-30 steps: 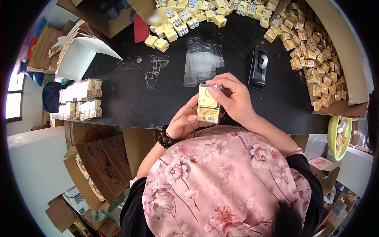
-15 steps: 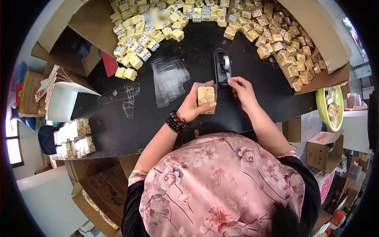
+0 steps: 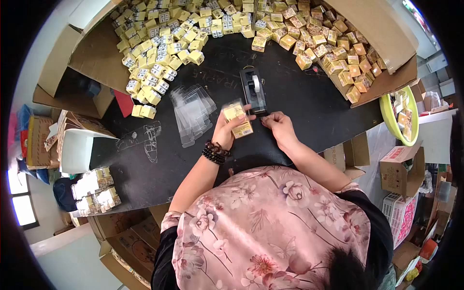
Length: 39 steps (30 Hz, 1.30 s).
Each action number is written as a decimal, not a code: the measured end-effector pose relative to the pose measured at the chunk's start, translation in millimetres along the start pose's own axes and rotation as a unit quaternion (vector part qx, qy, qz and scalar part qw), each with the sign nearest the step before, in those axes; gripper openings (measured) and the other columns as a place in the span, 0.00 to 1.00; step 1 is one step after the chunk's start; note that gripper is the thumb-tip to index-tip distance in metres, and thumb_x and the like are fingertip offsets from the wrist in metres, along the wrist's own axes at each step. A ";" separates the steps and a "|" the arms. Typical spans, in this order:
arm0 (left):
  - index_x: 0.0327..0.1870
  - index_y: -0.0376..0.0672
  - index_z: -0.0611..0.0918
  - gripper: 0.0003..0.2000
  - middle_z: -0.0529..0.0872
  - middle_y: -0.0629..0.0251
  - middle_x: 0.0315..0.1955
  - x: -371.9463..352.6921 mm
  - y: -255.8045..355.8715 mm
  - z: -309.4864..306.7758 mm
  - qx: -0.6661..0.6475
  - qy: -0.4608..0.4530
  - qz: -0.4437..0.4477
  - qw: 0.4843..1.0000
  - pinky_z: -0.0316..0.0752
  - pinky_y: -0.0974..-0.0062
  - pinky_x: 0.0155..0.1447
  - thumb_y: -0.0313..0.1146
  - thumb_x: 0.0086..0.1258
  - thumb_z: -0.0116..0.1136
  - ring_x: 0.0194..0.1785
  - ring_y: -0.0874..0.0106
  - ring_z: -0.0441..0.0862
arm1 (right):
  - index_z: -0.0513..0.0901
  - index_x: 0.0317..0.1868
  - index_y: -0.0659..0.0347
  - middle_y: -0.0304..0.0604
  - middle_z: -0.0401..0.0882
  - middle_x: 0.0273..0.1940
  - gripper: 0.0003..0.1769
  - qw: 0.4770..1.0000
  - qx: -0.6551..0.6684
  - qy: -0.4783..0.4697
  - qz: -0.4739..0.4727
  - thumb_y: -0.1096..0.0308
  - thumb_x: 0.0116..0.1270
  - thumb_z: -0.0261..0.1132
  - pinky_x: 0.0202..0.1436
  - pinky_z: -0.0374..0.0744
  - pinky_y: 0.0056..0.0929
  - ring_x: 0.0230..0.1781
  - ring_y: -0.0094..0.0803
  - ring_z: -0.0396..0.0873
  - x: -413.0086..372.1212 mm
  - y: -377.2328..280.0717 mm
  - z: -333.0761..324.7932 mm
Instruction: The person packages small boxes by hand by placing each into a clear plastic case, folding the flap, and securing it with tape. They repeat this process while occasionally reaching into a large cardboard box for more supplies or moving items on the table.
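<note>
My left hand [image 3: 225,131] grips a small yellow printed box [image 3: 240,123] that has a clear plastic cover, thumb across its face and fingertips showing past its right side. My right hand [image 3: 280,127] is closed in a pinch at the near end of a black tape dispenser [image 3: 250,83], on the end of the clear tape; the strip itself is hardly visible between the fingers. A roll of tape [image 3: 256,83] sits in the dispenser. Left of my left hand, flat clear plastic sleeves [image 3: 191,116] lie overlapping on the black table [image 3: 212,70].
Yellow boxes [image 3: 159,72] are heaped at the back left, and orange-yellow boxes [image 3: 333,50] at the back right beside a cardboard wall [image 3: 386,38]. Packed boxes [image 3: 98,193] stand at the left front edge. A green-rimmed basket [image 3: 385,113] is off the right edge.
The view has shifted, so the table appears lower and further left. The box in my left hand is tilted more. My right hand has come to the dispenser's near end with its fingers pinched.
</note>
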<state>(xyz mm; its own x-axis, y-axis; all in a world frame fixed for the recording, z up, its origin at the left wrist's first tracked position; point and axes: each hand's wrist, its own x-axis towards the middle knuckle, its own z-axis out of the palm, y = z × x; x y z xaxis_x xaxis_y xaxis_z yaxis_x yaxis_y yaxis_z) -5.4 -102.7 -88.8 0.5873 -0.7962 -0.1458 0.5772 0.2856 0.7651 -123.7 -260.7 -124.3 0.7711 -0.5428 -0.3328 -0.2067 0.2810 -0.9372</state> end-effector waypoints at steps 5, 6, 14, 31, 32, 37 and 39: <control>0.55 0.38 0.71 0.14 0.83 0.50 0.49 -21.7 13.0 12.8 -0.021 0.153 0.072 0.985 0.82 0.61 0.55 0.31 0.73 0.57 0.53 0.56 0.84 | 0.83 0.36 0.68 0.36 0.75 0.41 0.05 0.986 0.002 -0.141 -0.087 0.74 0.69 0.64 0.52 0.71 0.20 0.43 0.22 0.74 -38.3 -30.8 14.7; 0.55 0.39 0.70 0.15 0.83 0.50 0.48 -25.7 14.1 13.8 -0.011 0.163 0.081 0.983 0.82 0.61 0.54 0.30 0.73 0.57 0.52 0.57 0.84 | 0.83 0.37 0.68 0.36 0.74 0.43 0.05 0.978 0.000 -0.193 -0.080 0.75 0.69 0.64 0.53 0.70 0.20 0.43 0.22 0.73 -48.2 -43.5 22.2; 0.57 0.42 0.63 0.19 0.81 0.54 0.46 -54.1 11.7 20.1 -0.021 0.207 0.153 0.966 0.83 0.66 0.49 0.25 0.72 0.59 0.46 0.64 0.84 | 0.82 0.31 0.69 0.35 0.74 0.30 0.13 0.962 -0.150 -0.211 -0.083 0.66 0.69 0.65 0.38 0.68 0.23 0.33 0.21 0.71 -54.0 -56.5 56.4; 0.72 0.47 0.54 0.25 0.76 0.49 0.56 -360.5 179.9 -182.0 0.133 0.644 0.286 0.697 0.81 0.63 0.52 0.44 0.81 0.42 0.57 0.62 0.79 | 0.76 0.30 0.69 0.43 0.71 0.33 0.09 0.836 -0.343 -0.324 -0.278 0.74 0.65 0.67 0.33 0.70 0.26 0.29 0.28 0.71 -58.3 -42.1 124.8; 0.73 0.44 0.53 0.29 0.71 0.44 0.60 -405.0 187.9 -262.5 0.331 0.649 0.259 0.635 0.79 0.61 0.56 0.43 0.79 0.48 0.60 0.56 0.77 | 0.77 0.31 0.69 0.42 0.71 0.34 0.08 0.837 -0.354 -0.315 -0.274 0.75 0.65 0.66 0.33 0.70 0.25 0.29 0.27 0.71 -56.1 -39.5 123.6; 0.62 0.39 0.71 0.28 0.76 0.45 0.54 -448.3 250.7 -354.2 0.621 0.731 -0.018 0.282 0.69 0.56 0.63 0.36 0.62 0.68 0.58 0.50 0.73 | 0.77 0.31 0.70 0.44 0.73 0.34 0.09 0.844 -0.358 -0.303 -0.259 0.73 0.66 0.66 0.34 0.71 0.29 0.30 0.33 0.73 -55.6 -33.8 130.0; 0.60 0.41 0.72 0.27 0.76 0.46 0.54 -448.0 258.7 -370.7 0.636 0.721 -0.053 0.269 0.70 0.56 0.64 0.36 0.62 0.69 0.60 0.50 0.72 | 0.77 0.31 0.70 0.44 0.73 0.34 0.09 0.846 -0.360 -0.295 -0.260 0.74 0.66 0.66 0.33 0.71 0.29 0.29 0.33 0.73 -56.4 -33.1 133.0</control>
<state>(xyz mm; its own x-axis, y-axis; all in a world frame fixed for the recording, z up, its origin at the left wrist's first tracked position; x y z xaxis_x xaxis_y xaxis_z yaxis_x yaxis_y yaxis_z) 91.1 525.6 -58.0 0.7447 0.5334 0.4010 0.5111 -0.8423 0.1712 -80.2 -134.1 -60.6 0.9929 0.1053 0.0548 0.1037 -0.5453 -0.8318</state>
